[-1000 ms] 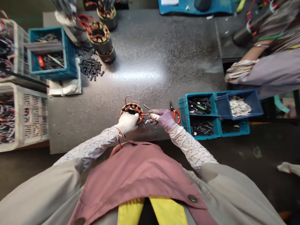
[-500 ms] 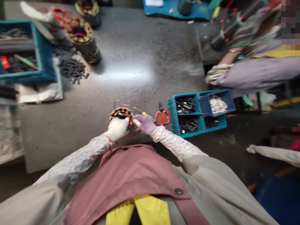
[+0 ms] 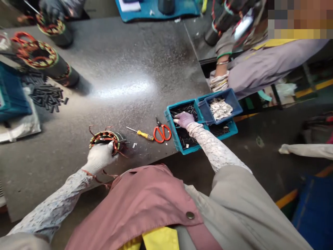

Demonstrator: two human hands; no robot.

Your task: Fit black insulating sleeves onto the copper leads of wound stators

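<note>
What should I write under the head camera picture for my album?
Left hand on a wired ring, right hand at the bin of black bits, screwdriver and scissors between.

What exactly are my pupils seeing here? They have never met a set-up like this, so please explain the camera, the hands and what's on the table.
There is no machine: a person works with two gloved hands. The camera sits on that person's head, looking forward and down, so the dusty-pink cloth apron is the wearer's own.

The left hand, in a white knitted glove, holds a round, copper-wired part on a dark grey table. The right hand, in a pale purple glove, is in a teal plastic divided bin of small black pieces; whether it grips one cannot be seen.

Between the hands lie a yellow-handled metal screwdriver and red-handled scissors. Farther left is a pile of short black tubes.
</note>
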